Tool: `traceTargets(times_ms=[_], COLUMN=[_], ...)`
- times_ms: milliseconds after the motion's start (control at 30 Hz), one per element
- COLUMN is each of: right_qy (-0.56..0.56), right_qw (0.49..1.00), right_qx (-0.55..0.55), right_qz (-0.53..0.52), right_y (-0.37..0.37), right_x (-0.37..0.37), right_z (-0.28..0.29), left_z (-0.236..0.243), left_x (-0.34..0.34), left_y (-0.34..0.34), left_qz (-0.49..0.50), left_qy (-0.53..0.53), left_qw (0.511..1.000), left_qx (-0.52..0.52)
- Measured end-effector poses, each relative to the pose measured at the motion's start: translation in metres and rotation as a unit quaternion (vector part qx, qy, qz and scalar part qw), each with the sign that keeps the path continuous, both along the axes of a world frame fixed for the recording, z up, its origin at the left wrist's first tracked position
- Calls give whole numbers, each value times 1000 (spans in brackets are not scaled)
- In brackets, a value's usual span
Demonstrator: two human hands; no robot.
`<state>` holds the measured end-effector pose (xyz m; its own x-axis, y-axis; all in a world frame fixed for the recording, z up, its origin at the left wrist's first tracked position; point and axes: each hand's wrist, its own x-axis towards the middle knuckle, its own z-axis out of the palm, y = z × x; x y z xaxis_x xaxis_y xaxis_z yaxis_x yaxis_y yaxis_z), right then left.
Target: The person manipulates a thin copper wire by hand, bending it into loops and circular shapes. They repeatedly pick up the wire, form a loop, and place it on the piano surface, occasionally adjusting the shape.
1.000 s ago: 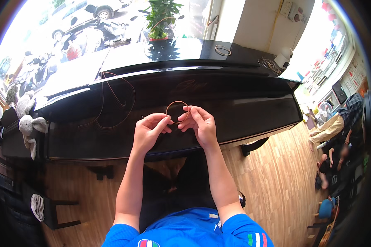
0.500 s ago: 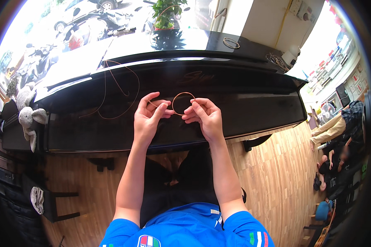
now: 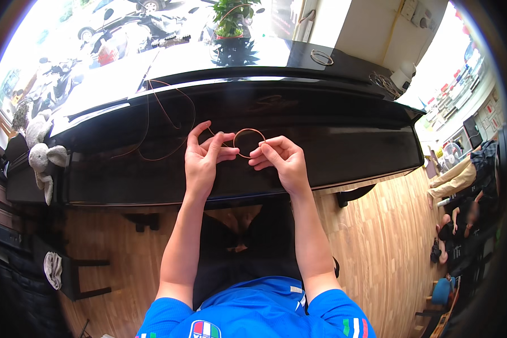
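The left hand (image 3: 200,162) had opened its index finger upward since a second before, its hold unclear to me, while mid-frame the right hand (image 3: 284,160) pinched a copper-coloured wire loop (image 3: 249,129), apparently mid-coiling, which called for a steady pinch.

On my remote feed, the right hand (image 3: 287,164) covers part of the right side of the copper-coloured wire ring (image 3: 249,129). The left hand (image 3: 201,167) hides part of the adjoining strand (image 3: 211,132); I cannot confirm its grip. My upper picture edge crops the potted plant (image 3: 228,21) at the far edge of the piano (image 3: 355,149). Near the right corner, the tangled cord (image 3: 384,84) is too fine to trace.
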<state>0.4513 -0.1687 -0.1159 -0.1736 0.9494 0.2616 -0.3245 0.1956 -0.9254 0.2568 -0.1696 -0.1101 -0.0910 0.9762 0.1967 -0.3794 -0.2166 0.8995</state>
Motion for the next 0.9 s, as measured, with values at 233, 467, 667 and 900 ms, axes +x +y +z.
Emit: traceTargets(times_ms=[233,467,667,900], right_qy=[-7,0,-13,1], right_qw=[1000,1000,999,998], right_qx=[6,15,6,-9], right_qz=[4,-22,-43,-62], right_y=[-1,0,1,3], right_x=[0,-2,-2,-1], right_z=[0,-3,-4,-8], left_z=[-8,-13,-9,0], left_x=[1,0,-9,-2], left_y=[0,4,-1,-7], left_qz=[-37,-47,-128,-173], left_qy=[160,244,144,38], left_qw=[985,959,981,983], left_qx=[46,138,12,48])
